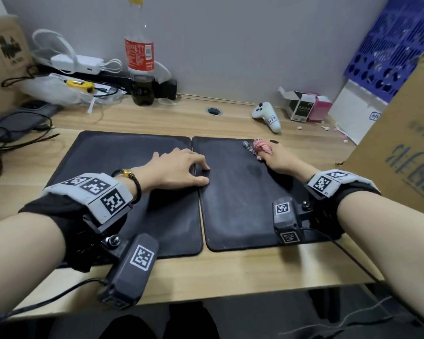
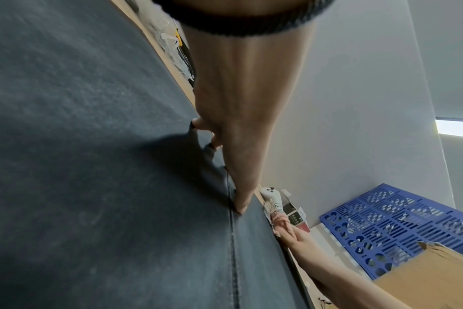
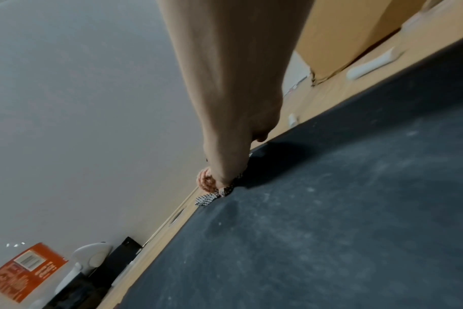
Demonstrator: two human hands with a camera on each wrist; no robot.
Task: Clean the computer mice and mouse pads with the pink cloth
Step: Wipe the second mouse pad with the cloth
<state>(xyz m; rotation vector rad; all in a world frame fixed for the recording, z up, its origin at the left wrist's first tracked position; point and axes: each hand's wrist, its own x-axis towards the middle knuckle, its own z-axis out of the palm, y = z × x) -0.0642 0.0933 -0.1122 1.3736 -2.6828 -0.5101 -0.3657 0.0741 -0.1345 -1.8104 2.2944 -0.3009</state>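
Two black mouse pads lie side by side on the wooden desk, the left pad (image 1: 123,172) and the right pad (image 1: 242,204). My left hand (image 1: 179,167) rests across the seam between them, fingertips pressing on the pads; the left wrist view shows this hand (image 2: 233,146) on the seam. My right hand (image 1: 282,157) holds the bunched pink cloth (image 1: 262,146) against the far right corner of the right pad. A checkered tag sticks out of the cloth (image 3: 208,184). No computer mouse is in view.
A cola bottle (image 1: 140,57), a white charger and cables stand at the back left. A white controller (image 1: 267,116) and small boxes (image 1: 304,106) lie at the back right. A large cardboard box (image 1: 402,143) and a blue crate (image 1: 389,40) crowd the right side.
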